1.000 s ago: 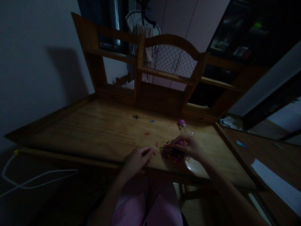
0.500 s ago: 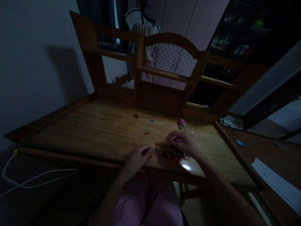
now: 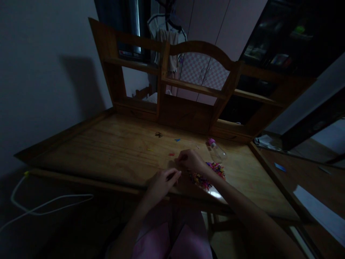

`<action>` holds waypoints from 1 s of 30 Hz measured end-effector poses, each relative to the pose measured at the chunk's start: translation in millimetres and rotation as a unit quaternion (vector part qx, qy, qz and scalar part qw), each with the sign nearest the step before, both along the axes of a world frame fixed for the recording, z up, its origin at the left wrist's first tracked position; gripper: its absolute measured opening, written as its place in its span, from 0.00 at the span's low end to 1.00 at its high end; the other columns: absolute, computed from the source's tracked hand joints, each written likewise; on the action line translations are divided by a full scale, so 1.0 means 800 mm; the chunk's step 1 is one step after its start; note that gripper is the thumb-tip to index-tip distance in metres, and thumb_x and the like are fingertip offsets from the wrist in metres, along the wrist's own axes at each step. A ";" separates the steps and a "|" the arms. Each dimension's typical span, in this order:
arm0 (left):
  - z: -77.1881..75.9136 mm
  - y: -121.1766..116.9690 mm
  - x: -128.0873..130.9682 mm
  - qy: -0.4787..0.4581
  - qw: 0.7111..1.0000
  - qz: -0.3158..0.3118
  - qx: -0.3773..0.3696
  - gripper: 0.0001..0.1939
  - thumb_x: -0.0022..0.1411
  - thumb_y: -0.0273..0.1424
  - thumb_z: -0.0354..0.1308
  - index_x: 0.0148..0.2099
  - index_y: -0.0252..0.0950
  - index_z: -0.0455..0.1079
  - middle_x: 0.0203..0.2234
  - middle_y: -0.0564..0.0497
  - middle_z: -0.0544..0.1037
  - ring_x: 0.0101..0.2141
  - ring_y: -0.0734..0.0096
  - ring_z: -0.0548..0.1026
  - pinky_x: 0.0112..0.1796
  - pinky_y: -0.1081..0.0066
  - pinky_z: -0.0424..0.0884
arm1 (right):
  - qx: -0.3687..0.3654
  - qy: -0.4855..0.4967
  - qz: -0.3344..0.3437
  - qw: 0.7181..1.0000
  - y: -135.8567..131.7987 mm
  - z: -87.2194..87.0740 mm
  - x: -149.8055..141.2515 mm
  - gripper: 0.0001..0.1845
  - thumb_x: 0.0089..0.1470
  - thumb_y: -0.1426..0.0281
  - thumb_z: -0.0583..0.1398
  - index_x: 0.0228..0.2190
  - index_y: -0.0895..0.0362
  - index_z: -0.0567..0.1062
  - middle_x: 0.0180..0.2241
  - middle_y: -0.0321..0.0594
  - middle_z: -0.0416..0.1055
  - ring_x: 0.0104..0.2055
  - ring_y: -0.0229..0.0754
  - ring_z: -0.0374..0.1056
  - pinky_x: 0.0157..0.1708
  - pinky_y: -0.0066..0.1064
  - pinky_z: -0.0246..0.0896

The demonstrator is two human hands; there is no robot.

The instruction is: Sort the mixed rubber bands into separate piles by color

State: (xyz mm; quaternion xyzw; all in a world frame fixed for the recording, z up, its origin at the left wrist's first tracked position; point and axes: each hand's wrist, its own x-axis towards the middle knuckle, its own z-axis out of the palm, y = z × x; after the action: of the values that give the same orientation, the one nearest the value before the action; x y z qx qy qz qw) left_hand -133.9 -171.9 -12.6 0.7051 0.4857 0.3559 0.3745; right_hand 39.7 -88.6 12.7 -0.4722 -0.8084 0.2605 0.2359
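Observation:
Just left of a pile of small multicoloured pieces [image 3: 207, 181], my right hand [image 3: 192, 161] hangs low over the desk. Its fingertips are pinched together, and whatever they hold is too small to make out. My left hand [image 3: 162, 182] rests near the desk's front edge, thumb and fingers curled together; I cannot see what is in them. Beyond the hands lie a small red piece [image 3: 171, 154], a yellow piece [image 3: 150, 149], blue pieces [image 3: 177, 140] and a cluster of black pieces [image 3: 158, 134], each apart from the others. A pale pink piece [image 3: 197, 146] lies farther right.
A clear bottle with a pink cap [image 3: 220, 154] lies behind the pile. The wooden desk [image 3: 107, 151] has a raised shelf frame [image 3: 185, 84] along its back. To the right, a lower brown surface holds a white sheet [image 3: 318, 210] and a blue card [image 3: 280, 167].
My right hand has moved left from over the pile to beside the red piece, uncovering more of the pile. My left hand stays near the front edge. The view has shifted slightly.

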 end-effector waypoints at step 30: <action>-0.001 0.014 0.038 0.052 0.997 0.043 0.036 0.12 0.61 0.34 0.56 0.48 0.43 0.70 0.38 0.54 0.77 0.29 0.74 0.72 0.31 0.75 0.64 | 0.110 -0.122 0.032 0.986 -0.084 0.042 0.097 0.21 0.52 0.80 0.58 0.47 0.54 0.74 0.46 0.44 0.72 0.49 0.45 0.68 0.50 0.40 0.63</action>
State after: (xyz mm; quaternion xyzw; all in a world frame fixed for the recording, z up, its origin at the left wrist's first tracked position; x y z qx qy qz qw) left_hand -103.4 -160.6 -13.3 0.7141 0.5215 0.3515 0.3076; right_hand 117.7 -156.1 46.1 -0.4454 -0.8696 0.1177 0.1774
